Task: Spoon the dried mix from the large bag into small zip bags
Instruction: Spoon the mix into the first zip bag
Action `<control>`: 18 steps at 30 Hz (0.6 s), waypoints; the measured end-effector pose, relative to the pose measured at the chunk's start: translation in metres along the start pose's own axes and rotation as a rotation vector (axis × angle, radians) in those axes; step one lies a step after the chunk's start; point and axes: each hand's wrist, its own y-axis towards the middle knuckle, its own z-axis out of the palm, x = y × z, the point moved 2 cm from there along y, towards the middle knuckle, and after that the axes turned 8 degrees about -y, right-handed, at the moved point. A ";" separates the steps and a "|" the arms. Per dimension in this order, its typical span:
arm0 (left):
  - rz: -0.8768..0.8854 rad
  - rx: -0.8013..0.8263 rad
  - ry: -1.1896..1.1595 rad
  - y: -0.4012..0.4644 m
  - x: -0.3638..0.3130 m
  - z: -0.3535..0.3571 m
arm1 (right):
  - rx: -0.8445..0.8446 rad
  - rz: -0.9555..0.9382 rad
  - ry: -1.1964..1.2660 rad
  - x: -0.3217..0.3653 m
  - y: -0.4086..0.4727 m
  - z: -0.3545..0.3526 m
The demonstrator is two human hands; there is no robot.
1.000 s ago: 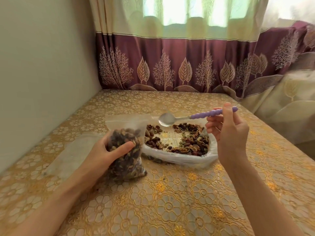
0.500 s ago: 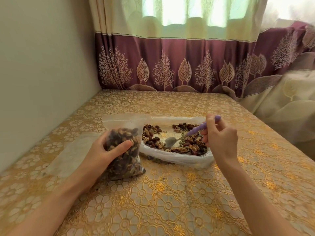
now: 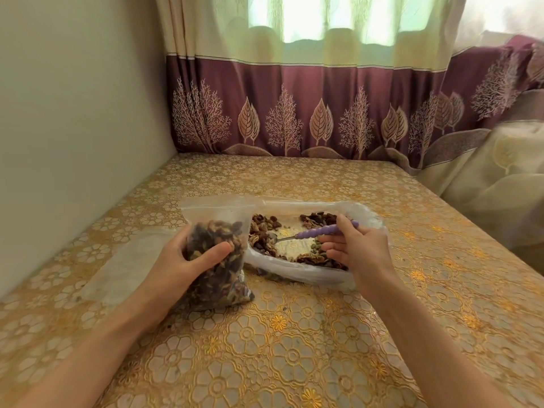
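A small clear zip bag [image 3: 217,269], well filled with dark dried mix, stands on the table. My left hand [image 3: 185,260] grips its side, thumb across the front. Right of it lies the large clear bag [image 3: 309,275], open and rolled down, with dried mix [image 3: 262,234] spread round its edges and a bare patch in the middle. My right hand [image 3: 356,248] holds a spoon by its purple ribbed handle [image 3: 321,231]. The metal bowl of the spoon [image 3: 272,239] is down in the mix at the left of the large bag, near the small bag.
Empty clear zip bags [image 3: 129,260] lie flat on the gold floral tablecloth [image 3: 294,348] left of my left hand. A wall runs along the left edge. A maroon and cream curtain [image 3: 294,113] hangs behind the table, and cream fabric [image 3: 500,187] drapes at the right.
My right hand lowered the spoon from above the large bag into the mix and swept it leftward toward the small bag. My left hand kept holding the small bag in place.
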 end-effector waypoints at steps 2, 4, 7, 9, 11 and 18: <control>0.005 0.003 -0.003 0.000 0.000 0.000 | -0.016 0.045 0.018 -0.001 0.001 -0.001; 0.005 0.005 0.000 0.000 0.000 0.000 | -0.030 0.084 0.071 -0.001 0.001 -0.002; -0.016 0.027 0.000 0.000 0.000 0.001 | -0.049 0.133 0.156 0.001 0.001 -0.005; -0.036 0.069 0.013 -0.002 0.000 0.003 | -0.058 0.135 0.179 0.003 0.001 -0.007; -0.061 0.102 0.024 -0.002 0.001 0.006 | -0.068 0.096 0.194 0.007 0.000 -0.009; -0.126 0.153 0.023 -0.003 0.003 0.008 | -0.083 -0.074 0.262 0.027 -0.006 -0.011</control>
